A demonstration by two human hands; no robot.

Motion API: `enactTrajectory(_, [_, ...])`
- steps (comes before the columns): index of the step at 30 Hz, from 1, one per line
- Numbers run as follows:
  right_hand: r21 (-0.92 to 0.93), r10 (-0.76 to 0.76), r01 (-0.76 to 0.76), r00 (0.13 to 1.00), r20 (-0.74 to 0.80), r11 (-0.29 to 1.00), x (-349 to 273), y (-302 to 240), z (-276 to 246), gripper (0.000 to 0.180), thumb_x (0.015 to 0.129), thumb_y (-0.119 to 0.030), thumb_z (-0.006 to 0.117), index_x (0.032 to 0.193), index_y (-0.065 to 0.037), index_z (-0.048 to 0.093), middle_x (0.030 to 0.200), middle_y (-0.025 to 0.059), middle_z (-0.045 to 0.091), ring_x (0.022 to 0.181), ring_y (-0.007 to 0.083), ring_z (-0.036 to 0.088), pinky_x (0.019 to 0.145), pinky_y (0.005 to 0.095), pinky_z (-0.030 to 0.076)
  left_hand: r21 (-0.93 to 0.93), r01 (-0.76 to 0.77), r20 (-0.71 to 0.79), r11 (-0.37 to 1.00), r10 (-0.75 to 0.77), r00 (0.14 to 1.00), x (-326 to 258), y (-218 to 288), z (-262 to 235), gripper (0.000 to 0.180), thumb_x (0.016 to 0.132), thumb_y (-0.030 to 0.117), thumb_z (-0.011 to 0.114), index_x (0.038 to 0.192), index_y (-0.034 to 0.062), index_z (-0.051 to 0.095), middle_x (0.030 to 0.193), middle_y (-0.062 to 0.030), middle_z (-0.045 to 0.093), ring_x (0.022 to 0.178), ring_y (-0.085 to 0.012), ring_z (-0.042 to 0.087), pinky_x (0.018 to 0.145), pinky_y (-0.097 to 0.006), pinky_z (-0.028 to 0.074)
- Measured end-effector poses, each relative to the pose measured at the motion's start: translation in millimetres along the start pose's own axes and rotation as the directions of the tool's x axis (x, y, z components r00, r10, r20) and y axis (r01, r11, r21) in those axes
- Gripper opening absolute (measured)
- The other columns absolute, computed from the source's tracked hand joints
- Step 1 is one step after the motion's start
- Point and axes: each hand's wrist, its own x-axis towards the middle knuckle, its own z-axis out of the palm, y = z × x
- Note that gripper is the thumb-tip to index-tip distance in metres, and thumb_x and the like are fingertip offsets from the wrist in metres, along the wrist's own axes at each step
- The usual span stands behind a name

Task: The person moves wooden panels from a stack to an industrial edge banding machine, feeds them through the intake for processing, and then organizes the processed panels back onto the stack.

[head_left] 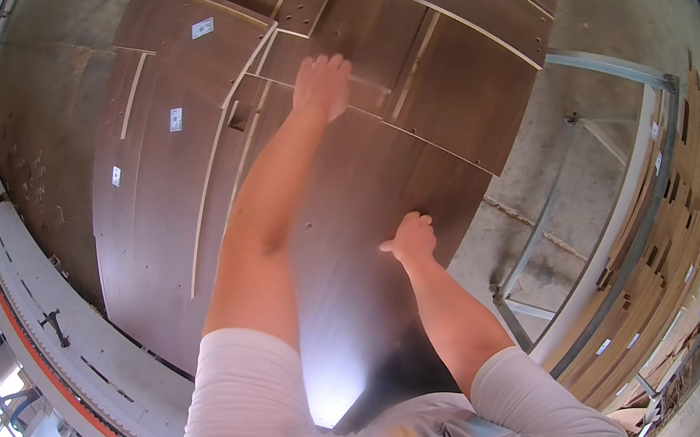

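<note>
A large dark brown board (346, 192) lies flat in front of me, on top of other boards. My left hand (322, 89) reaches across it to its far edge, with the fingers bent over that edge. Closer to me, my right hand (412, 238) rests on or just above the board near its right side. Its thumb sticks out to the left and its fingers are slightly bent, holding nothing. Beyond the left hand, more brown panels (457, 85) and narrow pieces with pale edges overlap. Whether the right palm touches the board is hidden.
At left runs a long grey machine bed (64, 306) with an orange strip (14, 305). A grey metal frame (541, 226) stands on the concrete floor at right, beside stacked wooden strips (669, 234). Several white labels (176, 120) mark the panels at left.
</note>
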Motion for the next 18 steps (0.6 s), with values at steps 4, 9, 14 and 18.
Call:
enactTrajectory(4, [-0.012, -0.027, 0.027, 0.999, -0.03, 1.0, 4.6, 3.3, 6.0, 0.076, 0.062, -0.03, 0.097, 0.118, -0.001, 0.055, 0.125, 0.021, 0.055, 0.111, 0.0341, 0.063, 0.091, 0.0414, 0.058, -0.066, 0.016, -0.039, 0.998, -0.018, 0.999, -99.9, -3.9, 0.0, 0.024, 0.089, 0.019, 0.059, 0.111, 0.0115, 0.066, 0.111, -0.0062, 0.065, 0.116, -0.0243, 0.057, 0.101, -0.042, 0.041])
enactTrajectory(9, [0.016, -0.01, 0.01, 1.0, -0.005, 1.0, 5.9, 3.4, 6.4, 0.081, 0.063, -0.03, 0.097, 0.124, 0.001, 0.053, 0.129, 0.0222, 0.054, 0.114, 0.0363, 0.063, 0.094, 0.0428, 0.056, -0.429, 0.486, 0.105, 0.761, -0.493, 0.864, -180.4, -20.6, 18.1, 0.034, 0.089, 0.028, 0.063, 0.116, 0.0075, 0.063, 0.11, -0.0091, 0.066, 0.11, -0.0303, 0.06, 0.097, -0.045, 0.046])
enactTrajectory(14, [0.006, -0.009, 0.009, 1.0, 0.011, 1.0, 3.9, 3.2, 5.0, 0.082, 0.065, -0.031, 0.096, 0.126, 0.001, 0.052, 0.131, 0.0224, 0.053, 0.114, 0.0367, 0.063, 0.096, 0.043, 0.055, -0.719, 0.638, -0.066, 0.277, -0.94, 0.334, -162.8, -120.7, 76.6, 0.048, 0.093, 0.035, 0.065, 0.126, 0.0012, 0.058, 0.121, -0.018, 0.065, 0.11, -0.0351, 0.062, 0.098, -0.048, 0.047])
enactTrajectory(18, [-0.038, -0.077, 0.078, 0.997, 0.01, 0.996, 0.3, 3.6, 9.9, 0.081, 0.065, -0.032, 0.096, 0.126, 0.001, 0.052, 0.131, 0.0221, 0.053, 0.113, 0.0364, 0.064, 0.094, 0.0433, 0.055, -0.874, 0.463, 0.312, -0.146, -0.899, 0.307, -134.8, -222.4, 109.8, 0.053, 0.095, 0.037, 0.069, 0.124, -0.0044, 0.054, 0.113, -0.017, 0.064, 0.094, -0.0263, 0.065, 0.077, -0.04, 0.054])
